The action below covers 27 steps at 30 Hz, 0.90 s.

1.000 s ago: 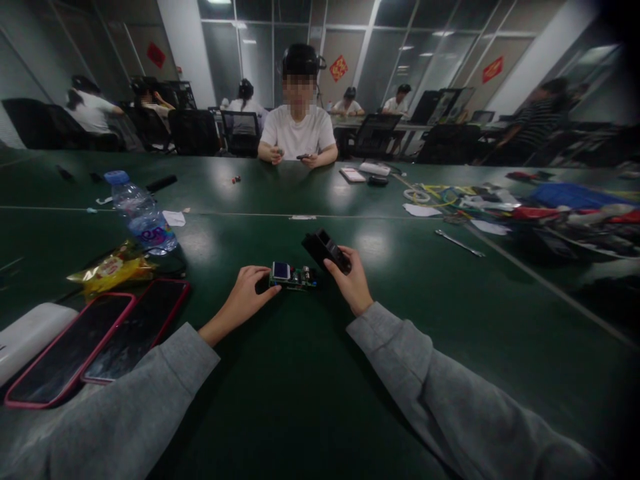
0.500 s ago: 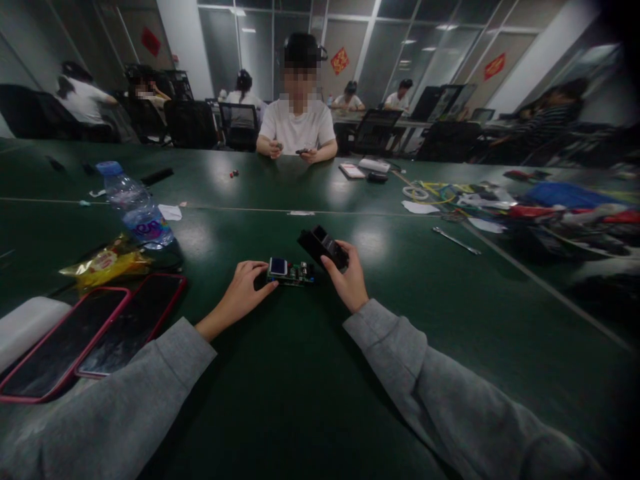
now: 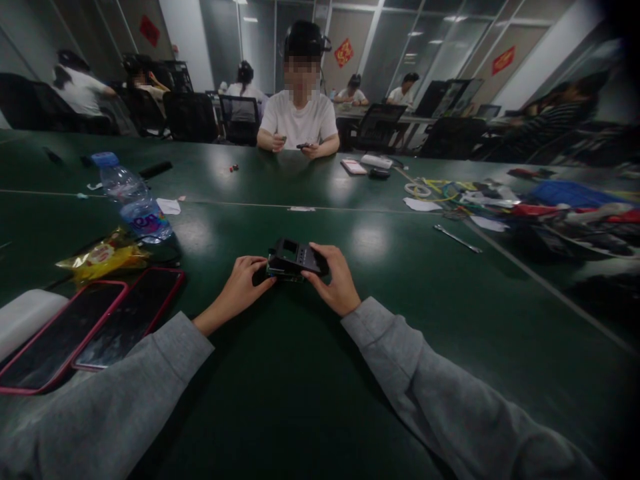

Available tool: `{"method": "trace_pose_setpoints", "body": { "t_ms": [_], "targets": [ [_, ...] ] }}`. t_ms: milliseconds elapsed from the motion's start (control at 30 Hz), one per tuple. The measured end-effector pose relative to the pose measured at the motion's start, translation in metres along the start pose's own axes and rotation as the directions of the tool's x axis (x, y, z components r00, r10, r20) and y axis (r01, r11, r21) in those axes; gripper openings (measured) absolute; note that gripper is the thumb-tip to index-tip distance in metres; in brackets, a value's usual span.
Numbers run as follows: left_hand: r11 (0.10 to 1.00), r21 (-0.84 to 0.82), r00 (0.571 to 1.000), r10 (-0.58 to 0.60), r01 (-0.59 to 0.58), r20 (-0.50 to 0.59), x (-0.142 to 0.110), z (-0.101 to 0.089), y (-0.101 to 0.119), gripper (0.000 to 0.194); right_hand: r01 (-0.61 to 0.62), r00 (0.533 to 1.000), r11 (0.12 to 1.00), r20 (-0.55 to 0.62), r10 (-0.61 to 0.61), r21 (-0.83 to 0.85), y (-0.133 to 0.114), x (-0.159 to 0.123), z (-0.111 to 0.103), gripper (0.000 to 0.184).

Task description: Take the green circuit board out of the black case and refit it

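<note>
My left hand (image 3: 241,288) grips the left end of a green circuit board (image 3: 285,278) between thumb and fingers, low over the table. The fingers of my right hand (image 3: 332,276) are closed on the right end of a black plastic cover (image 3: 299,259) with a square window and a row of small holes. Slightly tilted, the cover lies over the board and hides its screen and most of its parts. Only the board's front edge shows beneath it. Whether the two are fully touching, I cannot tell.
Two red-edged phones (image 3: 131,317), a white device (image 3: 31,319), a yellow packet (image 3: 107,256) and a plastic bottle (image 3: 131,200) stand at left. A wrench (image 3: 457,239) and tangled cables (image 3: 450,190) lie at right on the green table (image 3: 280,413). Across it sits a person (image 3: 299,120).
My right hand has brought the black cover left and down, from beside the board to over it, turning it flatter. The screen is now covered. My left hand keeps its grip on the board.
</note>
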<state>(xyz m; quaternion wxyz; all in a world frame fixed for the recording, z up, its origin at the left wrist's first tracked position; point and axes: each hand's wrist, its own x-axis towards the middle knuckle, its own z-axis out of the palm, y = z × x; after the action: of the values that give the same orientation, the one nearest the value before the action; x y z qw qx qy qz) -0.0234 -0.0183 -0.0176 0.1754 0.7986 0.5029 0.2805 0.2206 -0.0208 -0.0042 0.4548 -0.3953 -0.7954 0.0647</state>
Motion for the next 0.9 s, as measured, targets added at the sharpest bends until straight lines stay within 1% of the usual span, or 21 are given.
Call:
{"method": "trace_pose_setpoints", "body": {
  "t_ms": [100,200,367,500,667,733,833,900],
  "targets": [
    [1.000,-0.009,1.000,-0.009,0.009,-0.008,0.000,0.001,-0.002,0.041,-0.018,0.997,1.000,0.073,0.016,0.022,0.000,0.001,0.000,0.052],
    [0.999,-0.023,0.999,-0.034,0.034,-0.007,0.000,0.002,-0.004,0.044,-0.038,0.993,0.997,0.111,0.032,0.060,0.000,0.002,0.001,0.053],
    [0.997,-0.051,0.997,-0.059,0.061,0.047,0.000,0.002,-0.006,0.046,-0.097,0.985,0.985,0.154,0.076,0.140,0.007,0.003,0.002,0.041],
    [0.997,-0.048,0.997,-0.065,0.067,0.033,0.001,0.003,-0.008,0.048,-0.119,0.984,0.974,0.152,0.090,0.195,0.012,0.003,0.002,0.051],
    [0.996,-0.053,0.996,-0.067,0.069,0.052,0.002,0.003,-0.009,0.048,-0.102,0.986,0.979,0.145,0.076,0.177,0.012,0.002,0.002,0.057],
    [0.996,-0.055,0.996,-0.069,0.072,0.058,0.002,0.002,-0.009,0.050,-0.093,0.983,0.981,0.172,0.063,0.170,0.011,0.002,0.002,0.059],
    [0.996,-0.059,0.997,-0.058,0.062,0.056,0.002,0.002,-0.009,0.054,-0.100,0.968,0.980,0.244,0.056,0.170,0.012,0.003,0.003,0.063],
    [0.997,-0.060,0.997,-0.048,0.052,0.060,0.002,0.001,-0.008,0.059,-0.112,0.962,0.977,0.267,0.061,0.181,0.013,0.003,0.003,0.061]
  ]
}}
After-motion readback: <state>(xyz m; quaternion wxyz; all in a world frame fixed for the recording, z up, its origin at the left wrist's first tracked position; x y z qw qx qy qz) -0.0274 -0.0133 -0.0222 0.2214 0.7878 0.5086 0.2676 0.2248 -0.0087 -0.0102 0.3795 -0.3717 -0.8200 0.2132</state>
